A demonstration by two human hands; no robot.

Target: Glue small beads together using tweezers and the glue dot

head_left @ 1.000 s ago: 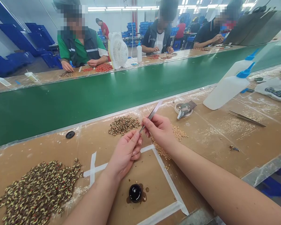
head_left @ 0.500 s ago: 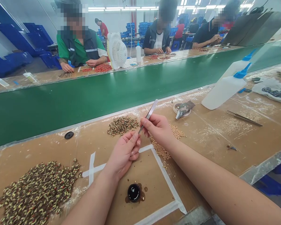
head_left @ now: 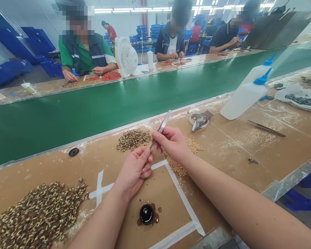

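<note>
Centrally, right fingers (head_left: 159, 137) gripping one pair of tweezers (head_left: 165, 121), left fingers (head_left: 144, 156) pinched at its tip, one fan (head_left: 126, 57)

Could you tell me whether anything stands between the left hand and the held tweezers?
Nothing visible: the right hand holds the tweezers, their lower end at the left hand; anything within its pinch is hidden.
</note>
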